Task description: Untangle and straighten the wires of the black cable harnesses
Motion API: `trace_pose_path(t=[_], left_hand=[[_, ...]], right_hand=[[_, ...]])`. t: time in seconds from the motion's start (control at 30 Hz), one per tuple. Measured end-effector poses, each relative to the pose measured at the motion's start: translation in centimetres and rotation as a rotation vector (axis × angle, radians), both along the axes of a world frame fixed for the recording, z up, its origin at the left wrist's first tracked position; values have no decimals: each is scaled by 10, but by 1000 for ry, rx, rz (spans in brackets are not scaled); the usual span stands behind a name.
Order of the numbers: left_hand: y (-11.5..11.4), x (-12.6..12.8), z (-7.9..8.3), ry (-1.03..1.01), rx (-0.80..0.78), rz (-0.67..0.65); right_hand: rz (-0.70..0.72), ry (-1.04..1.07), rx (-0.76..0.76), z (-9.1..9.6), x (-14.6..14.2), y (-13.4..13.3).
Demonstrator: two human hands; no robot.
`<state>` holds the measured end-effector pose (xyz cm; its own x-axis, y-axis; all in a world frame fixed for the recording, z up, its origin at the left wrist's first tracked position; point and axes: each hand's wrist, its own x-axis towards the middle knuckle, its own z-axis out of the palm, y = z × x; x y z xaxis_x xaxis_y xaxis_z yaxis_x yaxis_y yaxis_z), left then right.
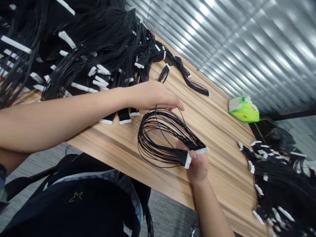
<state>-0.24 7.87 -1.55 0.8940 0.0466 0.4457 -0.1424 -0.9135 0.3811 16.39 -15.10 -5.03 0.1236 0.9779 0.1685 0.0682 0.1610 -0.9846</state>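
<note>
At the bottom of the view are the person's dark shirt point(74, 207) and, beyond it, a grey carpet point(29, 161). The right hand point(198, 168) enters from the lower edge and pinches a wire bundle point(158, 138) at its white connectors point(188, 160). The thumb presses against the connectors; the fingers are mostly hidden behind them. The black wires of the bundle spread from the connectors in a long loop, which lies above the wood-grain table point(222, 177).

The left hand point(154, 97) crosses from the left edge with its fingers point(170, 100) extended and lying together, closed on nothing. The fingertips are just beside the top of the loop; contact with the wires cannot be confirmed. Directly under the left hand and forearm, the connector ends of a large pile of black wire harnesses point(74, 49) lie on the table. This pile extends to the upper left corner. A second pile of harnesses point(271, 187) lies at the right edge. Farther off, a green and yellow object wrapped in white tape point(243, 110) sits near the far table edge, in front of a ribbed metal wall point(234, 42).
</note>
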Motion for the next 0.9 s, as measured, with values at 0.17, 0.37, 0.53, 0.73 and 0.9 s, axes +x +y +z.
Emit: trace_pose_path(t=[0.17, 0.37, 0.53, 0.73, 0.9], left_hand=[[-23, 2, 2, 27, -237, -116], [-27, 5, -5, 38, -169, -213], [-35, 4, 0, -39, -378, -213], [-48, 2, 8, -94, -706, -150], [-61, 5, 9, -115, -873, -124]], right_hand=[[39, 41, -85, -1, -2, -3], [30, 143, -76, 15, -12, 3], [68, 193, -54, 22, -15, 6], [101, 199, -64, 24, -16, 8], [59, 203, -106, 20, -14, 6]])
